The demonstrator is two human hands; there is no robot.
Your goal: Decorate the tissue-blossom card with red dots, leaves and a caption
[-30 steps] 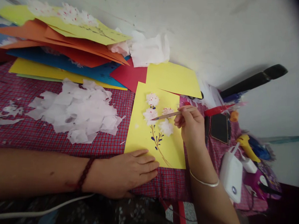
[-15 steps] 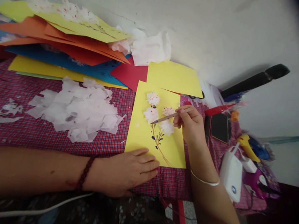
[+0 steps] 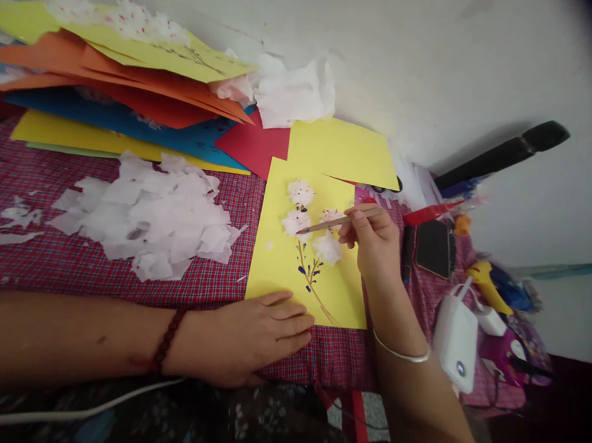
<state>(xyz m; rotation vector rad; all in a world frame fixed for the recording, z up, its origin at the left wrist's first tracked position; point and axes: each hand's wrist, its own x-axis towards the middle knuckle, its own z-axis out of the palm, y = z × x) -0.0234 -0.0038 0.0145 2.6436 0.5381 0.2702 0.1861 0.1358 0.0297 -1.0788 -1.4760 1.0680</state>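
A yellow card [image 3: 283,267] lies on the red checked cloth [image 3: 50,261]. On it are white tissue blossoms [image 3: 301,193] dotted red, above a painted stem with blue leaves. My right hand [image 3: 371,242] is closed on a thin paintbrush [image 3: 336,222], whose tip touches the middle-left blossom. My left hand [image 3: 255,335] lies flat with fingers stretched out, pressing the card's lower edge. A dark bead bracelet circles the left wrist, a silver bangle the right.
A heap of torn white tissue pieces [image 3: 147,217] lies left of the card. Stacked coloured sheets [image 3: 119,86] and crumpled tissue [image 3: 295,92] sit at the back by the wall. Right of the card are a phone [image 3: 433,247], a white charger [image 3: 456,342], a glue gun [image 3: 486,281] and a red pen [image 3: 428,214].
The brush tip has shifted slightly left and up onto the middle-left blossom. My left hand has stayed in place on the card.
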